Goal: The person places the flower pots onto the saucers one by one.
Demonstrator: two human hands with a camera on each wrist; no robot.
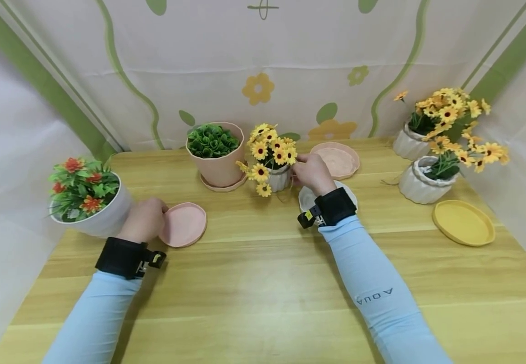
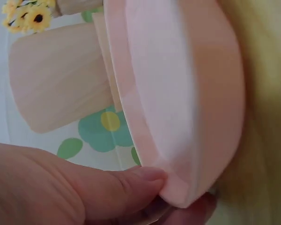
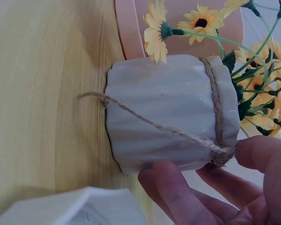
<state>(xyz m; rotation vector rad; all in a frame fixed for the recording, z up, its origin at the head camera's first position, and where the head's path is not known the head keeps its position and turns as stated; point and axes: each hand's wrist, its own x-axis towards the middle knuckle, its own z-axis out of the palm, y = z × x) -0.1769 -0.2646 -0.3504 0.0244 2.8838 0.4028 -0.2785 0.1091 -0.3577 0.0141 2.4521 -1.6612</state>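
My left hand [image 1: 144,220] pinches the edge of a round pink saucer [image 1: 184,225] between thumb and fingers. In the left wrist view the saucer [image 2: 164,89] is tipped up on its side relative to that camera, with the thumb over its rim. At the back middle, a white fluted flowerpot [image 1: 279,178] with yellow daisies stands upright. My right hand [image 1: 314,174] grips it at the right side, thumb by the rim and fingers along the wall. Brown twine [image 3: 217,103] circles the pot's neck, its loose end hanging down the wall.
A white saucer [image 1: 307,199] lies beneath my right wrist, a pink saucer [image 1: 336,161] behind it. Left of the daisies stands a pink pot [image 1: 219,169] with greenery. A white pot [image 1: 108,215] with red flowers, two daisy pots [image 1: 427,184] and a yellow saucer [image 1: 463,222] flank the table.
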